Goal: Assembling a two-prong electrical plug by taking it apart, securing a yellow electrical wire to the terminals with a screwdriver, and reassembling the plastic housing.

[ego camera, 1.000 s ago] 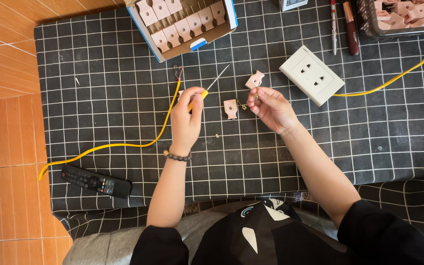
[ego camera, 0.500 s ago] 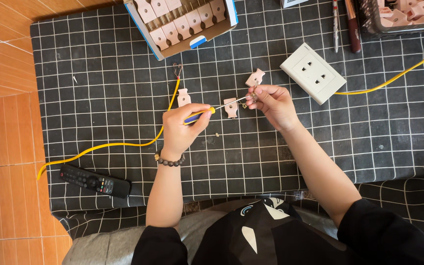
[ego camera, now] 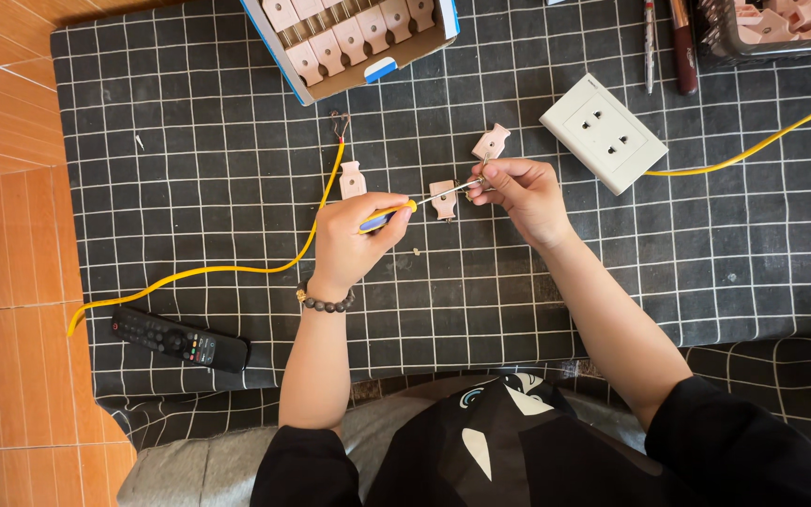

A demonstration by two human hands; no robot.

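Since a second ago the left hand (ego camera: pixel 354 235) has swung its screwdriver (ego camera: pixel 405 208) from pointing up toward one o'clock to lying nearly level, its tip now meeting the small part pinched by the right hand (ego camera: pixel 523 192). Both hands are clamped: the left wrapped around the yellow-and-blue handle, the right with thumb and fingertips closed on a small metal piece (ego camera: pixel 481 183) at the centre of the dark checked mat (ego camera: pixel 190 141), which seems to lie on a tiled floor rather than a table. Whether the blade sits in a screw slot is too small to tell.

To do this step well, I judge the shaft should stay in line with the screw, the right hand holding the piece firm against the twist, with light pressure so the tip does not slip toward the fingers.

Directly under the shaft lies one pinkish terminal piece (ego camera: pixel 443 199); another (ego camera: pixel 352 178) sits at nine o'clock from it, a third (ego camera: pixel 491 143) at one o'clock. A yellow wire (ego camera: pixel 237 268) trails toward eight o'clock. At two o'clock is a white socket plate (ego camera: pixel 603 133); at eleven o'clock an open box (ego camera: pixel 359 42) of similar pieces; at seven o'clock a black remote (ego camera: pixel 180 340).
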